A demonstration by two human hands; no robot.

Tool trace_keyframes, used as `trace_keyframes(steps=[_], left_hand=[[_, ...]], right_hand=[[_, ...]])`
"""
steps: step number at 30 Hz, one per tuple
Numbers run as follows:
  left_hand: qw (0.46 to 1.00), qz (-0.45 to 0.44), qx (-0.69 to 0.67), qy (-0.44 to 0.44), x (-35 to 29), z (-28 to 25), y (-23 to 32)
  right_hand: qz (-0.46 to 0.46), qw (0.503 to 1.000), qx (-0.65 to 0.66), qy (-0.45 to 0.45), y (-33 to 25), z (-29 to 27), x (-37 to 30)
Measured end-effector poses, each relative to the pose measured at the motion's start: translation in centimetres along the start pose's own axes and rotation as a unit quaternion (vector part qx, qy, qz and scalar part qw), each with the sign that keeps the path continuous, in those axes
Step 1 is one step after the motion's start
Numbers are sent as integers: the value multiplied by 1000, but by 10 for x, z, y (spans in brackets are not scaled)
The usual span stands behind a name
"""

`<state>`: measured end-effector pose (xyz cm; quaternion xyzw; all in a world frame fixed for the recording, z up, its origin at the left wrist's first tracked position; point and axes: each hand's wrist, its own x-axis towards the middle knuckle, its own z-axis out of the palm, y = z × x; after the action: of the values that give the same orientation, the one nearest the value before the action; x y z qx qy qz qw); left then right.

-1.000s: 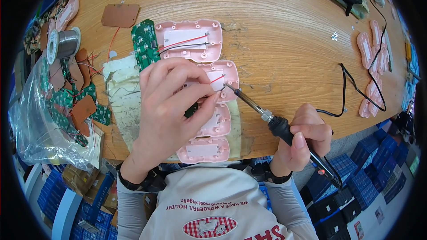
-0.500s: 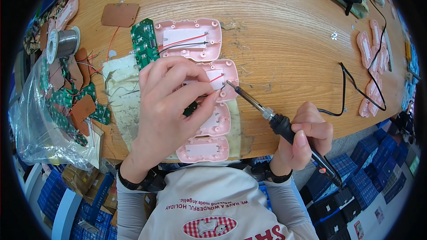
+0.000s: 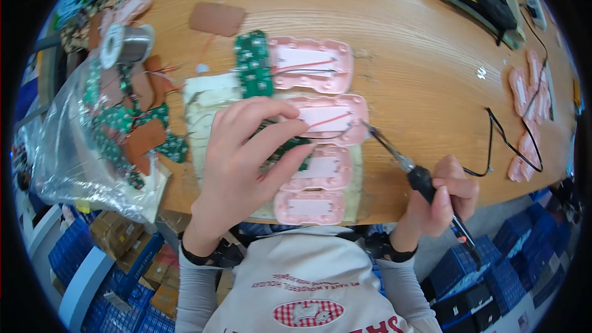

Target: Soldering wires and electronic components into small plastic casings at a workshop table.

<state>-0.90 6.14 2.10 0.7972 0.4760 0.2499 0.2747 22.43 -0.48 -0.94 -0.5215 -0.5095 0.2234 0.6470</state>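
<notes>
My right hand (image 3: 445, 196) is closed round a soldering iron (image 3: 422, 181) with a black handle. The iron's tip points at the right edge of a pink plastic shell (image 3: 357, 135), close to the wire ends. My left hand (image 3: 242, 163) lies over the shell's left side, thumb and index finger apart. Beneath these fingers a green circuit board (image 3: 303, 159) is partly hidden. A red wire (image 3: 330, 120) and a black wire (image 3: 330, 138) run from under the fingers toward the shell's right end. Blur hides whether the black wire is joined there.
Another pink shell (image 3: 345, 55) with a wired green board (image 3: 251, 65) lies behind; two more shells sit nearer me. At left stand a solder spool (image 3: 132, 45) and a plastic bag (image 3: 68, 148) of boards. The iron's black cord (image 3: 491, 139) crosses the right side.
My left thumb and index finger have parted and let go of the black wire. The iron's tip has drawn slightly away from the wire end. The whole view has shifted.
</notes>
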Motion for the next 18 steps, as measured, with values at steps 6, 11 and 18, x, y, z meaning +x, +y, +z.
trace_keyframes(steps=[6, 11, 18], left_hand=[[947, -189, 106, 237, -50, -46, -42], [913, -276, 264, 145, -76, -85, -60], [917, -280, 279, 53, -77, -95, -75]], right_hand=[[-5, 999, 30, -9, 4, -4, -1], [-4, 1000, 26, 3, 4, -3, 0], [5, 1000, 25, 5, 5, -1, 0]])
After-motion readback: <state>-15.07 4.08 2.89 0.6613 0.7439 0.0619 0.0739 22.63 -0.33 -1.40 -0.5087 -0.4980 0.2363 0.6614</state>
